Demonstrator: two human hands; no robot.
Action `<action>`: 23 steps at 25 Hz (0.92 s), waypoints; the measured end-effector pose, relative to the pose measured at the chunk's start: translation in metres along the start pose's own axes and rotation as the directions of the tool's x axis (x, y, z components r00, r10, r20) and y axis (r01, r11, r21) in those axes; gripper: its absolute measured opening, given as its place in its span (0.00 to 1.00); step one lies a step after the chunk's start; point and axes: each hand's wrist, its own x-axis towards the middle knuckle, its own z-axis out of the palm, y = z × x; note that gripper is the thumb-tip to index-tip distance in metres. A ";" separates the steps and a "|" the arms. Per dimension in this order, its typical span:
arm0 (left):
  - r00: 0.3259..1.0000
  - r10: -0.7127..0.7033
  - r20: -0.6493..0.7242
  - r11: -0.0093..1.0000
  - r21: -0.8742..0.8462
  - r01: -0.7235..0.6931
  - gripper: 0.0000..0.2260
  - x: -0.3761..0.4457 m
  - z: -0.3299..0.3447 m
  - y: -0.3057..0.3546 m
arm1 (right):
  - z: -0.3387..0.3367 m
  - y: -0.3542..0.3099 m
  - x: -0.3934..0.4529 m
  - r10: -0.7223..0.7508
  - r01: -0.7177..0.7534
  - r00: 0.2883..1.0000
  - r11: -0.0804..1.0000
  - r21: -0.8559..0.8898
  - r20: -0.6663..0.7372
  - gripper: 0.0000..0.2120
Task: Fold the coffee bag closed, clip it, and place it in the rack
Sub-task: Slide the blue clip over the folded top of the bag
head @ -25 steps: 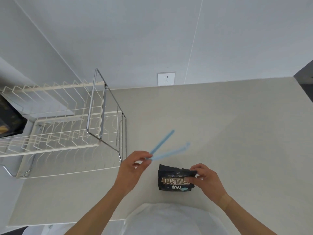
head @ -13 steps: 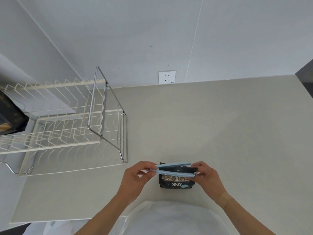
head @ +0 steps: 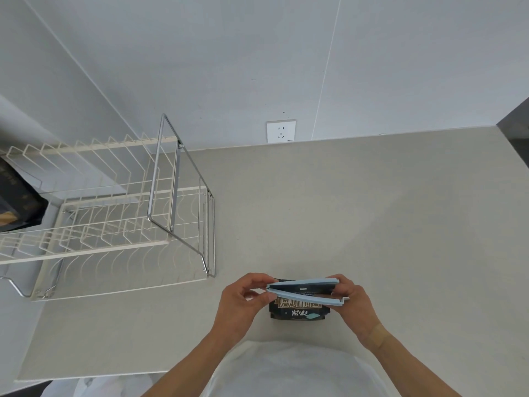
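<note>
Coffee bag point(head: 299, 309) stands upright on the counter point(head: 372, 224), near its front edge, just right of and nearer than the rack's front corner. Bag is black w/ pale lettering and a small teal mark low on its face; top is folded over. Long light-blue clip point(head: 305, 290) sits across that folded top — hinge end at left, two arms splayed apart toward the right w/ the bag's top edge between them, so not snapped shut.

Left hand point(head: 239, 303) is just left of the bag, thumb and fingertips pinched on the clip's hinge end. Right hand point(head: 353, 300) is just right of the bag, fingers curled round the clip's free ends, one arm above the fingers and one below; whether it also grips the bag I can't tell. Tan plaster shows on the right wrist.

Rack point(head: 114, 224) — cream wire dish rack w/ chrome frame — sits on the counter well left of the bag, beyond it toward the wall. Dark packet point(head: 17, 202) sits at the rack's far left end. White wall socket point(head: 281, 131) is on the wall beyond the bag.
</note>
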 end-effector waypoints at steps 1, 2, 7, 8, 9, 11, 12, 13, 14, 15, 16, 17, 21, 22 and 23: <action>1.000 -0.001 0.010 1.000 0.008 0.001 0.14 0.001 0.001 0.000 | 0.000 0.002 0.000 -0.005 0.005 1.000 1.000 -0.003 -0.011 0.28; 1.000 0.002 0.026 1.000 0.020 -0.003 0.14 0.002 0.001 0.001 | -0.001 0.003 0.000 -0.017 0.017 1.000 1.000 -0.012 -0.017 0.27; 0.994 0.042 0.101 0.991 0.124 -0.054 0.14 0.008 0.001 0.008 | -0.002 0.009 0.005 -0.041 0.041 0.999 0.998 -0.040 -0.005 0.08; 0.992 0.050 0.116 0.984 0.162 -0.069 0.15 0.009 0.001 0.009 | -0.002 0.008 0.005 -0.033 0.032 0.999 0.999 -0.033 -0.006 0.09; 0.989 0.060 0.132 0.977 0.197 -0.086 0.16 0.009 0.001 0.011 | -0.003 0.007 0.005 -0.027 0.027 1.000 0.999 -0.030 -0.004 0.09; 0.981 0.089 0.170 0.960 0.247 -0.130 0.17 0.010 0.003 0.015 | -0.002 0.005 0.003 -0.008 0.008 1.000 1.000 -0.023 0.001 0.08; 0.974 0.106 0.199 0.949 0.273 -0.159 0.17 0.011 0.005 0.018 | -0.002 0.004 0.002 0.008 -0.008 1.000 1.000 -0.017 -0.004 0.08; 0.964 0.121 0.235 0.932 0.308 -0.192 0.17 0.012 0.008 0.021 | -0.002 0.003 0.002 0.021 -0.022 1.000 0.999 -0.025 -0.013 0.07; 0.954 0.134 0.268 0.909 0.351 -0.226 0.17 0.013 0.013 0.024 | -0.001 0.002 0.002 0.029 -0.030 0.999 0.998 -0.049 -0.020 0.07; 0.947 0.144 0.287 0.885 0.390 -0.253 0.17 0.014 0.019 0.027 | 0.000 0.002 0.003 0.025 -0.027 0.999 0.996 -0.090 -0.023 0.06; 0.945 0.156 0.288 0.867 0.418 -0.270 0.17 0.014 0.023 0.029 | 0.000 0.001 0.004 0.016 -0.019 1.000 0.991 -0.129 -0.024 0.06; 0.946 0.168 0.276 0.858 0.431 -0.278 0.17 0.015 0.027 0.030 | 0.000 0.001 0.004 0.013 -0.017 0.999 0.989 -0.149 -0.029 0.07; 0.954 0.204 0.221 0.874 0.399 -0.279 0.13 0.015 0.032 0.025 | 0.001 0.002 0.002 0.078 -0.083 0.994 0.995 -0.059 -0.078 0.12; 0.952 0.211 0.220 0.873 0.395 -0.285 0.13 0.015 0.032 0.024 | 0.001 0.003 0.001 0.089 -0.092 0.993 0.995 -0.025 -0.080 0.12; 0.951 0.215 0.221 0.871 0.396 -0.289 0.14 0.015 0.033 0.024 | 0.002 0.002 -0.001 0.100 -0.099 0.992 0.995 0.017 -0.079 0.12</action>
